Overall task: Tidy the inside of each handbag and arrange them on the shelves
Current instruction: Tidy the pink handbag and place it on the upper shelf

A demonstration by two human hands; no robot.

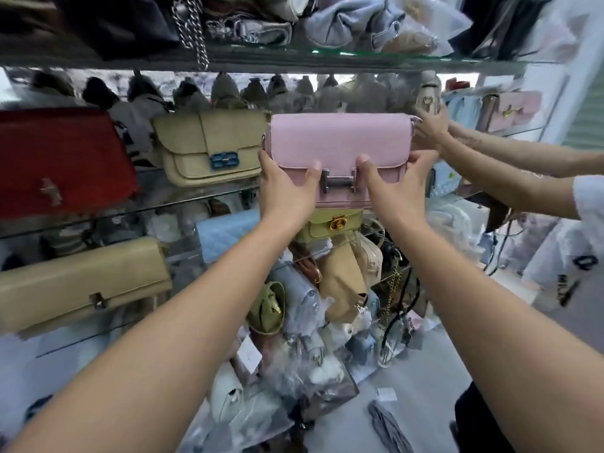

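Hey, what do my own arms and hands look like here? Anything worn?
The left forearm and right forearm are bare to the frame's edge: no sleeves, watch or bracelet. The left grip and right grip are ungloved hands; no rings show.

Bright even light; soft blur throughout, wide-angle bending at edges.

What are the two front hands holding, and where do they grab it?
The pink handbag. The left hand grips its lower left edge, the right hand its lower right edge, thumbs beside the silver clasp.
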